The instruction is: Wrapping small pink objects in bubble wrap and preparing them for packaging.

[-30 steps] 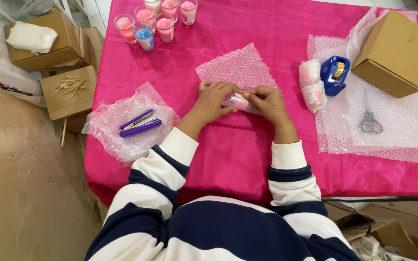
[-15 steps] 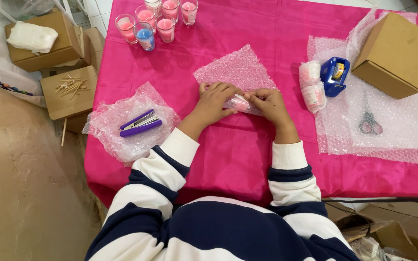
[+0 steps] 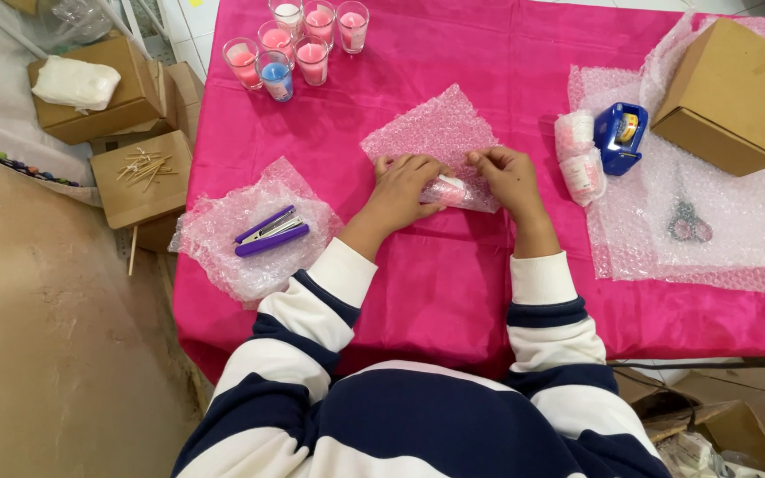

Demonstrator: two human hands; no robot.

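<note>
Head cam looked straight down at both hands working on a little wrapped bundle in the middle of the bench, which had a hot pink cloth over it. Left hand was pressed down flat-ish on the bundle's left end, fingers curled over it. Right hand pinched the bubble wrap sheet at the right end, fingertips closed on the edge. That sheet fanned out away from the person, and something pink and white showed through where it was rolled up between the hands.

Off to the left, a purple stapler sat on another scrap of bubble wrap. Up top was a cluster of small glass candles, mostly pink. On the right, a wrapped candle lay just beside a blue tape dispenser, then a cardboard box and scissors on a big bubble wrap sheet.
</note>
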